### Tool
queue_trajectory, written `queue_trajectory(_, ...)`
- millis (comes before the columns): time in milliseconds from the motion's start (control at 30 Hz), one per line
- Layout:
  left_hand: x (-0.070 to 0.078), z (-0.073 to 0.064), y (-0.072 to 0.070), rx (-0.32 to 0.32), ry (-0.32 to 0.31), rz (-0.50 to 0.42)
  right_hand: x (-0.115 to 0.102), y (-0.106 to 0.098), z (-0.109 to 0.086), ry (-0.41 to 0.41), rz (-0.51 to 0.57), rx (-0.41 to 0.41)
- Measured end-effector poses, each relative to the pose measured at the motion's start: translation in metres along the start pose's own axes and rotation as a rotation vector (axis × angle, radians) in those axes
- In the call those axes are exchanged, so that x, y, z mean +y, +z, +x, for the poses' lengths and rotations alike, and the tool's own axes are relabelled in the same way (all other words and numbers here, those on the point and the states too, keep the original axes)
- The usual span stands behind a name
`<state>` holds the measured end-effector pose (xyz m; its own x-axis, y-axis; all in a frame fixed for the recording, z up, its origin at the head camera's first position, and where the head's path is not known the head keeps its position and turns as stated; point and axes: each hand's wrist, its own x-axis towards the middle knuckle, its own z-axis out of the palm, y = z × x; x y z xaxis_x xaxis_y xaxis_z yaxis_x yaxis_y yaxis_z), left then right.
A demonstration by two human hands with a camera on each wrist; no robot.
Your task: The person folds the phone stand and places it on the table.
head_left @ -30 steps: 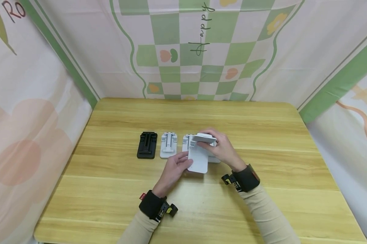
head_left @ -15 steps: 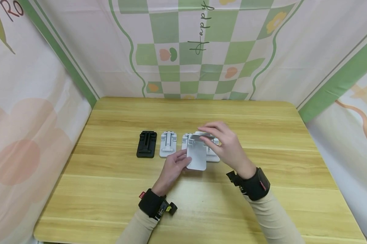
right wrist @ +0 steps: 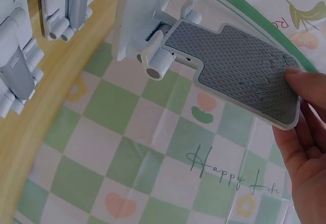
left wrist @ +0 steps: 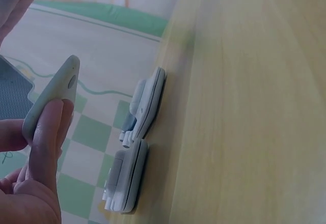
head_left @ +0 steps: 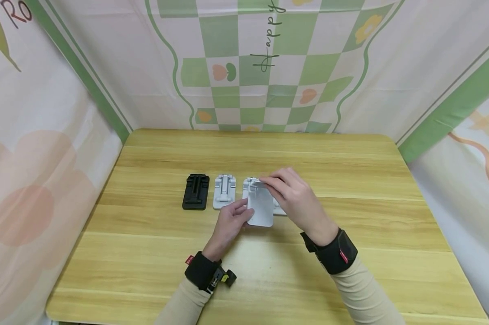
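My left hand [head_left: 228, 225] holds a white folding phone stand [head_left: 261, 210] above the table by the left edge of its base, thumb on the near face. In the left wrist view that base [left wrist: 63, 79] appears edge-on between thumb and fingers. With my right hand [head_left: 299, 198] I pinch the far end of the stand's hinged support plate, whose grey textured pad [right wrist: 239, 74] faces the right wrist camera. The plate juts out from the base at a wide angle. In the head view my right fingers hide most of that plate.
In a row on the wooden table [head_left: 146, 253] lie a folded black phone stand [head_left: 195, 192], a folded white one [head_left: 225, 192] and two more white ones partly hidden behind the held stand. Printed fabric [head_left: 252, 99] hangs beyond the table.
My right hand loosened its hold and its fingers spread, then they pinched the support plate again. The held stand shifted slightly left. My left hand keeps its grip.
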<state>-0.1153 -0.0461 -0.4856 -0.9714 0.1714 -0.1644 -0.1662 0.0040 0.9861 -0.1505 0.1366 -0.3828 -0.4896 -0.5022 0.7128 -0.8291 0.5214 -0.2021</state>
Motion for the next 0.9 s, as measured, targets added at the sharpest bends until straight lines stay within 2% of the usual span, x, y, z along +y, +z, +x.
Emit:
queue_trajectory(267, 0.0, 0.0, 0.001, 0.011, 0.012, -0.014, -0.002, 0.001, -0.002, -0.018, -0.026, -0.003)
queue_trajectory(533, -0.001, 0.002, -0.001, 0.022, -0.004, -0.024, -0.006, 0.006, -0.006, -0.095, -0.05, -0.02)
queue_trajectory(900, -0.001, 0.001, -0.002, 0.025, 0.002, -0.025, -0.011, 0.008, -0.01, -0.122, -0.117, -0.077)
